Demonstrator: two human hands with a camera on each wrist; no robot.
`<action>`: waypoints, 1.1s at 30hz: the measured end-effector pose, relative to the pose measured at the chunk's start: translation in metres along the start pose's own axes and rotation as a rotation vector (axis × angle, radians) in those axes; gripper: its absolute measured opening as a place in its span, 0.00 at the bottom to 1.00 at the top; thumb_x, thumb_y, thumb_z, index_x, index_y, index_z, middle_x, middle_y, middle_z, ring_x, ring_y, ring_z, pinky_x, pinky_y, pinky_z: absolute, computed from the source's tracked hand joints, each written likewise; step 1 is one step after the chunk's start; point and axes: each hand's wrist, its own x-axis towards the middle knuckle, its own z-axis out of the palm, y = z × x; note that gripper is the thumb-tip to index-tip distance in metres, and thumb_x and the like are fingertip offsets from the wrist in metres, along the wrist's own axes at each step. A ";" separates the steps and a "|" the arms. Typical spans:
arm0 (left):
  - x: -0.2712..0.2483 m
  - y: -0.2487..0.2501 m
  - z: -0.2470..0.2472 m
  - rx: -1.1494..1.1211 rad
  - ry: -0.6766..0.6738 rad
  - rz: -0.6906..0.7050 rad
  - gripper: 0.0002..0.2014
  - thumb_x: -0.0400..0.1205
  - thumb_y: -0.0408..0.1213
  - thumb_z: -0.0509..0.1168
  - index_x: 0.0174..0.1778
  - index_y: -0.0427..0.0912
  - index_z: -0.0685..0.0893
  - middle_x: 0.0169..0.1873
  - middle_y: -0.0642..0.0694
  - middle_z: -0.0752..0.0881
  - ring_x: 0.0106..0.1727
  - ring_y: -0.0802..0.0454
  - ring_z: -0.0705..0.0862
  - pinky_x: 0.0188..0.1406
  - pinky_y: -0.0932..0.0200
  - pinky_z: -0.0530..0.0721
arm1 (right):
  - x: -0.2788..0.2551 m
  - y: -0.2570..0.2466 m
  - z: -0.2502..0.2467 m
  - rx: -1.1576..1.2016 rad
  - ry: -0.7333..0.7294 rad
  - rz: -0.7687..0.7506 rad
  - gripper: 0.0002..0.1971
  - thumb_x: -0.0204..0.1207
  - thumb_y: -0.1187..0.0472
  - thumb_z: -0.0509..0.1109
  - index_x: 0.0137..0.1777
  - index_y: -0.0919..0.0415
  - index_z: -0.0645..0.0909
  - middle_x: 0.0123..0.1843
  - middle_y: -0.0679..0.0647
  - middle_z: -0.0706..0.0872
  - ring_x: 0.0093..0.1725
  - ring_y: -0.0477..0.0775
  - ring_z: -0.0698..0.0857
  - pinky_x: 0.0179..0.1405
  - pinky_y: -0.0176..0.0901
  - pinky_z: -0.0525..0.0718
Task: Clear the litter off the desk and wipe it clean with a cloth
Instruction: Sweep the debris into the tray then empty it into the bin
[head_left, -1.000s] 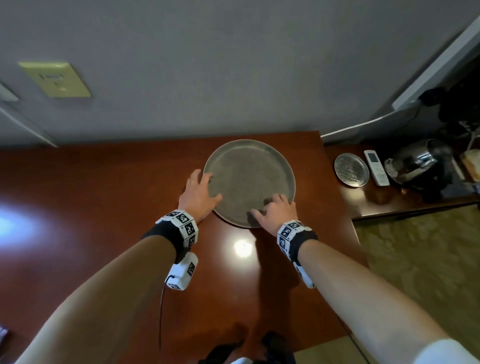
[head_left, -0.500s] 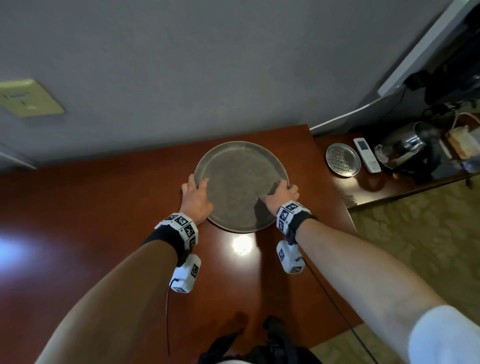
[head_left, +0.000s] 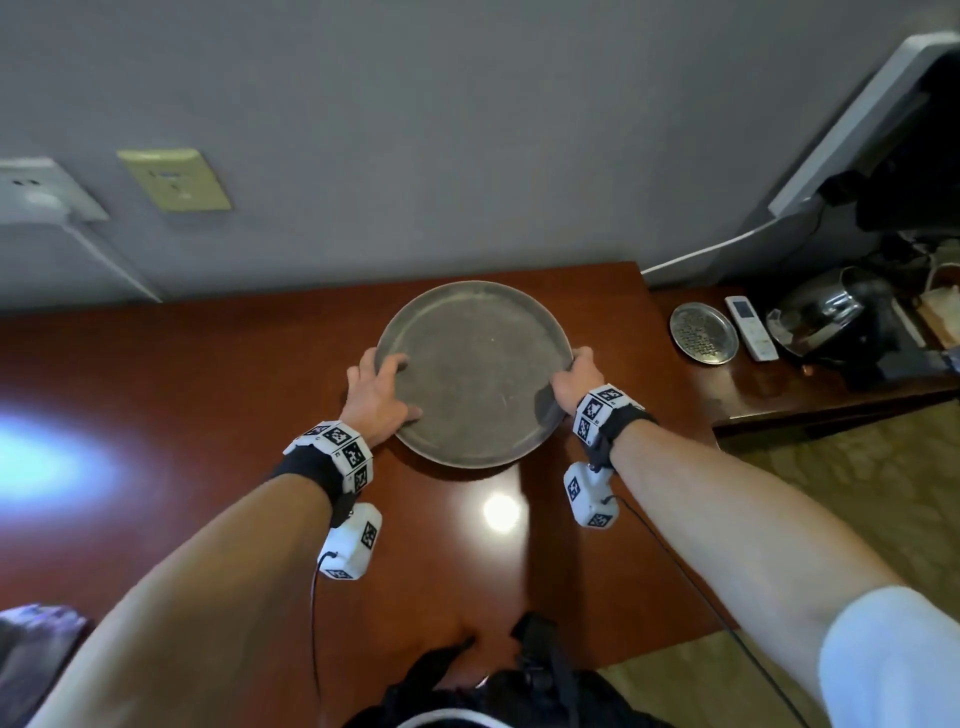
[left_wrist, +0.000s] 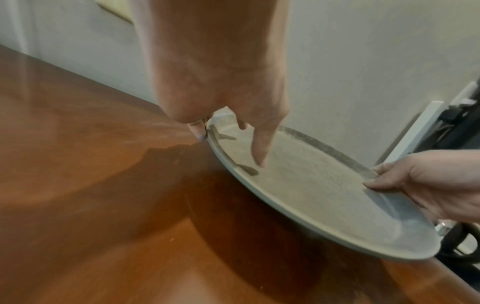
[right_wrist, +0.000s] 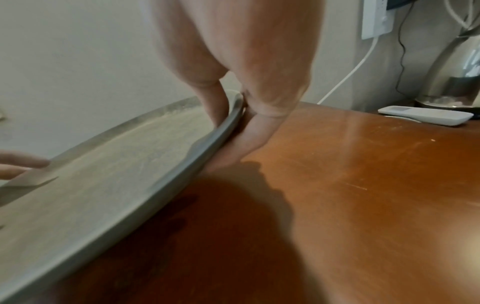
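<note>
A round grey tray (head_left: 475, 371) is held over the back right part of the red-brown desk (head_left: 182, 415), its rim lifted off the wood. My left hand (head_left: 376, 387) grips the tray's left rim (left_wrist: 215, 142), thumb on the inside (left_wrist: 261, 154) and fingers under the edge. On the opposite side my right hand (head_left: 574, 376) grips the right rim (right_wrist: 231, 117), thumb on top and fingers underneath. The tray (left_wrist: 311, 181) holds nothing. No litter or cloth shows in any view.
A lower side table (head_left: 769, 395) to the right carries a small metal dish (head_left: 704, 332), a white remote (head_left: 751, 327) and a steel kettle (head_left: 831, 312). The wall with two sockets (head_left: 174, 179) stands right behind the desk. Patterned carpet (head_left: 857, 499) lies at the right.
My hands slid from the tray's near edge out to its left and right rims and took hold. The tray has come up off the desk.
</note>
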 end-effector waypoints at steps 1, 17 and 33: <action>-0.011 -0.003 -0.002 -0.023 0.038 -0.006 0.37 0.75 0.41 0.78 0.78 0.51 0.68 0.80 0.45 0.56 0.77 0.43 0.57 0.79 0.45 0.65 | -0.008 0.000 0.001 0.025 -0.020 -0.038 0.16 0.83 0.67 0.60 0.68 0.58 0.66 0.55 0.59 0.82 0.48 0.60 0.84 0.37 0.48 0.85; -0.227 -0.081 -0.021 -0.125 0.342 -0.298 0.59 0.68 0.59 0.79 0.87 0.50 0.47 0.82 0.46 0.60 0.76 0.43 0.74 0.69 0.42 0.78 | -0.153 0.027 0.060 0.139 -0.229 -0.353 0.17 0.79 0.70 0.63 0.65 0.54 0.75 0.57 0.56 0.84 0.53 0.60 0.85 0.56 0.57 0.86; -0.368 -0.232 -0.059 -0.073 0.386 -0.419 0.58 0.66 0.67 0.76 0.85 0.44 0.56 0.78 0.35 0.67 0.78 0.36 0.70 0.73 0.38 0.74 | -0.310 0.023 0.189 0.015 -0.363 -0.430 0.16 0.79 0.69 0.63 0.63 0.52 0.75 0.56 0.59 0.84 0.53 0.63 0.85 0.52 0.60 0.86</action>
